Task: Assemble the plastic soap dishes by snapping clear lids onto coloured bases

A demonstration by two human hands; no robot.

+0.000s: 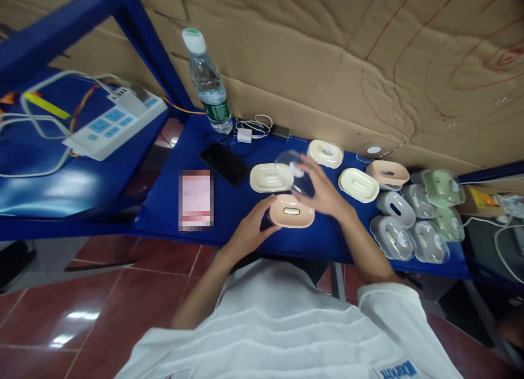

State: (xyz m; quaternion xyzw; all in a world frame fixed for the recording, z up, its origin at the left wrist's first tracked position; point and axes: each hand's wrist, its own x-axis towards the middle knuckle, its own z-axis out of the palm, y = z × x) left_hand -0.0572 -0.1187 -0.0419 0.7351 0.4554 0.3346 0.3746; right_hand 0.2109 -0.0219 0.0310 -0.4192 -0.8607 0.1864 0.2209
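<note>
My left hand (254, 226) grips the left end of a peach oval soap box (303, 218), which has a slot in its top, near the table's front edge. Held in my right hand (323, 188) is a clear plastic lid (292, 163) with a white label, tilted and slightly blurred above that box. Behind the box lies a cream oval tray (266, 178), partly covered by the lid. A second cream tray (359, 185) rests to the right of my right hand. Farther back sits a cream piece (323, 151) under a clear cover with a round label.
Several grey and green lidded boxes (393, 237) crowd the table's right end, beside a peach holder (388, 173). At the back stand a water bottle (210, 90) and a charger (244, 135). A phone (225, 162) and a blurred-out card (196, 199) lie left.
</note>
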